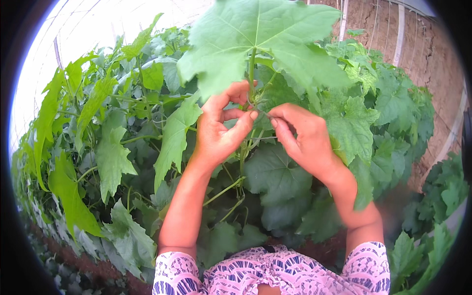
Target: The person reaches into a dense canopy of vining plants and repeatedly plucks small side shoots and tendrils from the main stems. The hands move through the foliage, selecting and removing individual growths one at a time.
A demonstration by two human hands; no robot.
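A climbing vine's green stem (252, 68) rises in front of me, topped by a large lobed leaf (254, 31). My left hand (226, 123) grips this stem just below the leaf, fingers behind it and thumb in front. Close by on the right, my right hand (304, 136) pinches a thin strand (262, 111) between thumb and forefinger. Whether that strand is a tendril or a string cannot be made out. Small shoots and curled tendrils cluster at the stem by my fingertips. Lower down, thinner stems (242, 158) hang among shaded leaves.
Dense vine foliage (114, 158) fills the left side, and more leaves (354, 121) press close to my right forearm. A cracked earthen wall (424, 48) with pale upright strips stands at the back right. Bright translucent sheeting (121, 16) lies behind the plants. Brown soil (84, 263) shows low at left.
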